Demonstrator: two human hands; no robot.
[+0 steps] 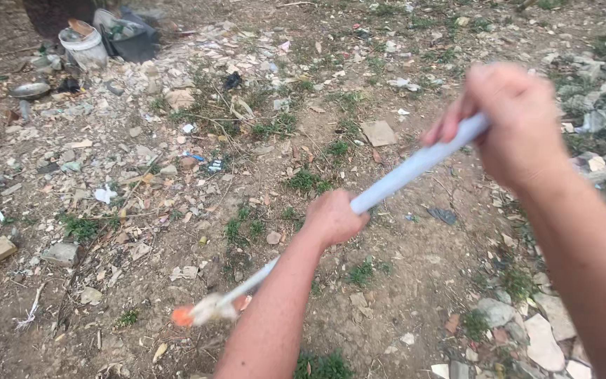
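Two-handed hold on a pale long handle [415, 167], slanting toward 7 o'clock over littered dirt ground [177, 210].
Left hand [332, 217] closed mid-shaft for steering, right hand [510, 123] closed on top end for leverage; blurred orange-tipped head [201, 311], possibly a broom, meets the soil.

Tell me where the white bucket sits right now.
The white bucket stands at the head view's top left, on the littered ground beside a dark tub and above a metal bowl, far from both hands gripping the long pale handle.
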